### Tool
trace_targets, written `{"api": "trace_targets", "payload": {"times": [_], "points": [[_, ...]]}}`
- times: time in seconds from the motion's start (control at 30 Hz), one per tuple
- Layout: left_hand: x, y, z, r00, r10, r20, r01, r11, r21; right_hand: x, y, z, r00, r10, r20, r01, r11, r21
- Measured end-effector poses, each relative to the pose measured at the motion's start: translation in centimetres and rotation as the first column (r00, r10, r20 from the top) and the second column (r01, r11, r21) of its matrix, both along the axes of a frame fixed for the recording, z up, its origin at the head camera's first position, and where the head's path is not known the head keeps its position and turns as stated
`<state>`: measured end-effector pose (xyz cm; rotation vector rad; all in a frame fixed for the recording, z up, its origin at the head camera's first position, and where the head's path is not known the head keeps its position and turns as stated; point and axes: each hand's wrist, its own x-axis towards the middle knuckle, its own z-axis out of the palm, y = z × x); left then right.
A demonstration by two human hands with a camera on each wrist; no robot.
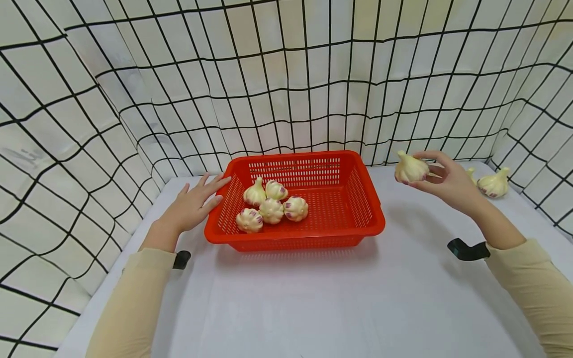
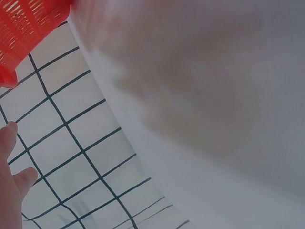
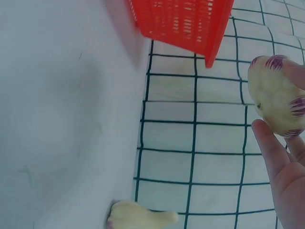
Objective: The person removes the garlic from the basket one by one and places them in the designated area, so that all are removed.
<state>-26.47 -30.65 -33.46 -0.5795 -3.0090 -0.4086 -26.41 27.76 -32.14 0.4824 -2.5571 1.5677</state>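
My right hand (image 1: 447, 181) pinches a garlic bulb (image 1: 411, 168) between fingers and thumb, held up to the right of the red basket (image 1: 291, 240). The right wrist view shows the same garlic bulb (image 3: 276, 98), cream with purple streaks, in the right hand (image 3: 286, 179). With fingers straight, my left hand (image 1: 190, 205) is at the basket's left rim, its fingertips overlapping that edge. Inside the basket's left half sit several garlic bulbs (image 1: 271, 211). Only part of the left hand (image 2: 12, 183) shows in the left wrist view.
Another garlic bulb (image 1: 494, 183) lies at the far right of the white table (image 1: 286, 303), with a further one mostly hidden behind the right hand. Black wire mesh (image 1: 313, 89) over white sheeting rises along the back and both sides.
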Motion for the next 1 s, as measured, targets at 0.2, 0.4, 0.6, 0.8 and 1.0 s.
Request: {"api": "trace_targets", "payload": {"times": [0.2, 0.4, 0.6, 0.8, 1.0], "points": [[0.1, 0.0, 0.0, 1.000, 0.005, 0.005, -0.005, 1.000, 0.003, -0.3, 0.8, -0.7, 1.000, -0.017, 0.026, 0.016, 0.999, 0.045], [0.0, 0.0, -0.2, 1.000, 0.003, 0.006, -0.003, 1.000, 0.000, -0.8, 2.0, -1.4, 0.998, -0.035, 0.049, 0.030, 0.995, 0.094], [0.1, 0.0, -0.3, 1.000, 0.005, 0.009, -0.005, 1.000, 0.002, -0.9, 3.3, -2.1, 0.998, -0.030, 0.054, 0.023, 0.991, 0.132], [0.1, 0.0, -0.3, 1.000, 0.012, 0.011, -0.012, 1.000, 0.001, -1.3, 4.4, -3.0, 0.998, -0.022, 0.063, 0.015, 0.994, 0.110], [0.2, 0.2, -0.3, 1.000, 0.010, 0.007, -0.010, 1.000, 0.009, -1.5, 5.3, -3.7, 0.997, -0.028, 0.072, 0.020, 0.993, 0.113]]}}
